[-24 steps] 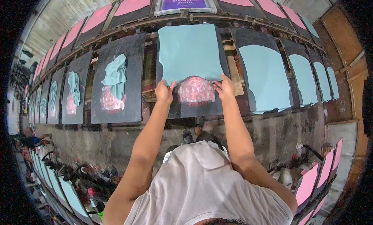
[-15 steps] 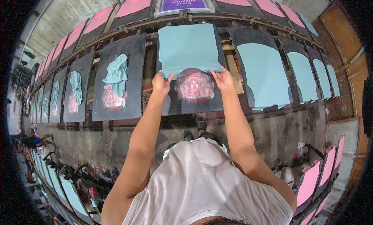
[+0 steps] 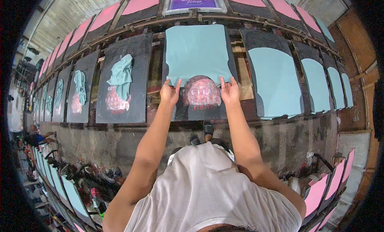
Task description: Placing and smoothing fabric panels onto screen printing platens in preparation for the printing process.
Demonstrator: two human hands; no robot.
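Note:
A light-blue fabric panel lies on the middle black board, its near edge rippled. My left hand grips that edge at the left corner with its fingertips. My right hand has fingertips on the right corner, also holding the edge, with some fingers spread. Between my hands, a pink-and-white printed patch shows on the board below the curved cut-out of the panel.
Neighbouring boards hold crumpled blue fabric on the left and flat blue pieces on the right. A framed purple screen sits among pink panels beyond the rail. Another person is at far left; more racks stand behind me.
The panel's near edge first moved up the board with my hands, baring more of the print, then came slightly back toward me, lying flatter. My right fingers have shifted.

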